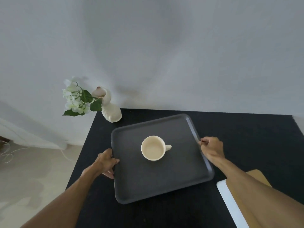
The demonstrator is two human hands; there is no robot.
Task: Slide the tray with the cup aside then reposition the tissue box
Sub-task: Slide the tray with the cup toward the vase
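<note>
Head view: dark grey rectangular plastic tray (164, 180) lies on the black worktop (246, 129), turned askew, long axis running from near-left to far-right. Cream ceramic cup (153, 148) stands upright at tray centre, handle pointing right. Left hand (106, 162) grip closed on the tray's left rim; right hand (212, 148) grip pinched on the right rim. White ceramic vase with white flowers (111, 111) at the worktop's far-left corner. Tan-and-white box (230, 203) near right, partly hidden by the forearm.
</note>
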